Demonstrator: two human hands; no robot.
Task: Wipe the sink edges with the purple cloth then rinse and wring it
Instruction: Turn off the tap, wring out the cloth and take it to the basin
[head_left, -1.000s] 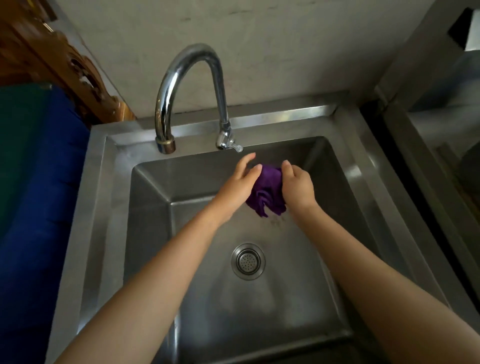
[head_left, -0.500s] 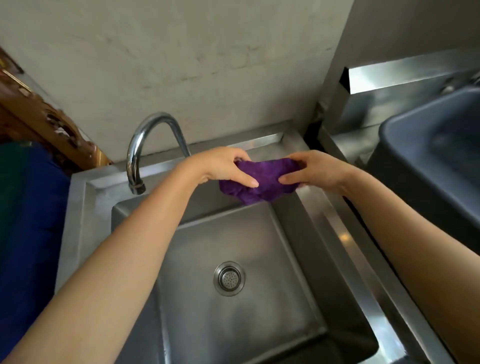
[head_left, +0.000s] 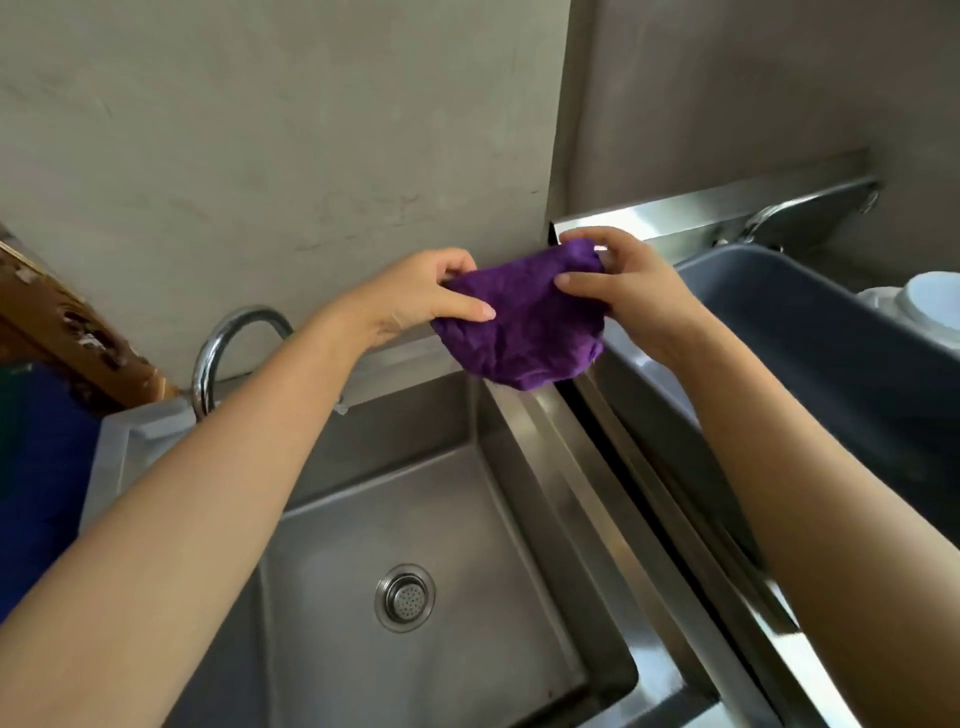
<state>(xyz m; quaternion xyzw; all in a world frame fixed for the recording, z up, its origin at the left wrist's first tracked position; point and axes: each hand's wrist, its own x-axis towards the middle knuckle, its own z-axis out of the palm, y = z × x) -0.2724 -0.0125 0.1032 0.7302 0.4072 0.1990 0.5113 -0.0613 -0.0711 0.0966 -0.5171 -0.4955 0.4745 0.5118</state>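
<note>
Left hand (head_left: 415, 293) and right hand (head_left: 631, 296) pinch a crumpled purple cloth (head_left: 524, 322) with curled fingers above the brushed steel sink (head_left: 550, 436) corner.

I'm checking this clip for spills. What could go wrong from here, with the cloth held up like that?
1. The purple cloth hangs over the sink's right rim, beside the grey tub; if wet, it may drip into the tub.
2. The left hand and right hand pinch only its top edge, so it could slip and fall.
</note>
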